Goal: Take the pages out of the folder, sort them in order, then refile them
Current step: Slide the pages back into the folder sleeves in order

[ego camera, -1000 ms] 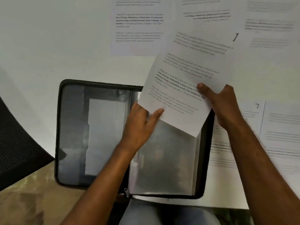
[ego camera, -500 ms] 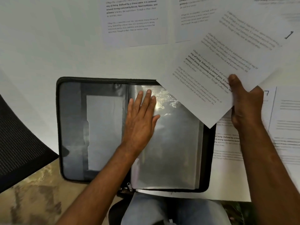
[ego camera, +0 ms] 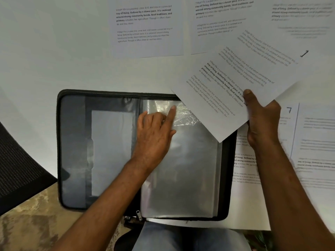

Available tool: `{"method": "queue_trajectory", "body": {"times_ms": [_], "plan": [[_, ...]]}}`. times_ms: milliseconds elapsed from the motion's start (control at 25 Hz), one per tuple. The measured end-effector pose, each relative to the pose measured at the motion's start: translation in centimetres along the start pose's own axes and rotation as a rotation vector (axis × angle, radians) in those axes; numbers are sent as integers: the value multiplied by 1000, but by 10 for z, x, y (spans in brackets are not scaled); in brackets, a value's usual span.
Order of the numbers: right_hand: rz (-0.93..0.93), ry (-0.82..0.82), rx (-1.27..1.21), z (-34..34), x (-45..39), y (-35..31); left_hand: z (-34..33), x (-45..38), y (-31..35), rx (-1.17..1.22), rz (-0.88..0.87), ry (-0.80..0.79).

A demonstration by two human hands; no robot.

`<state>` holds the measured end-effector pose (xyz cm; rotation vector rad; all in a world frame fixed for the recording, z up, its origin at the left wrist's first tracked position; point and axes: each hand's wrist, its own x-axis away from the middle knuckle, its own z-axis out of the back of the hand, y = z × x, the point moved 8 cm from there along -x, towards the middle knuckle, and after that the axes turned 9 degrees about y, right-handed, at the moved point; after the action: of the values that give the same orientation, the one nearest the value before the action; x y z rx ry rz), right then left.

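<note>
Compared with half a second earlier, the left hand [ego camera: 154, 136] is no longer laid flat on the clear plastic sleeve [ego camera: 183, 167]: most fingers are now curled, and the forefinger is stretched out to the crinkled top edge of the sleeve. The printed white page marked "1" [ego camera: 233, 82] is kept in much the same raised, tilted position.

A white desk [ego camera: 54, 57] is seen, with the open black zip folder [ego camera: 76, 153] laid at its near edge. Printed pages are spread beyond the folder [ego camera: 146, 28] and to its right, one marked "7" [ego camera: 288, 113]. A mottled floor [ego camera: 30, 230] and part of a dark mesh chair [ego camera: 20, 171] are seen at the lower left.

The page marked "1" is pinched at its lower edge by the right hand [ego camera: 261, 122], thumb on top, above the folder's upper right corner. Nothing is gripped by the left hand; the sleeve is only touched by its forefinger.
</note>
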<state>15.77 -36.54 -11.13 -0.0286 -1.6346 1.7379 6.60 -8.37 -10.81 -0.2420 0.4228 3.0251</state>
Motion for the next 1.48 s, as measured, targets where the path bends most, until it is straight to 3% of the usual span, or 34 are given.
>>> {"method": "queue_trajectory", "body": {"times_ms": [360,920,1480], "plan": [[-6,4,-5,8,2,4,3,-1,3,88,55,116],[-102,102,-194,23,-11,13,3,-8,12,124,-32,-3],[-115,97,-208,18,-16,6,-6,-39,10,197,117,12]]}}
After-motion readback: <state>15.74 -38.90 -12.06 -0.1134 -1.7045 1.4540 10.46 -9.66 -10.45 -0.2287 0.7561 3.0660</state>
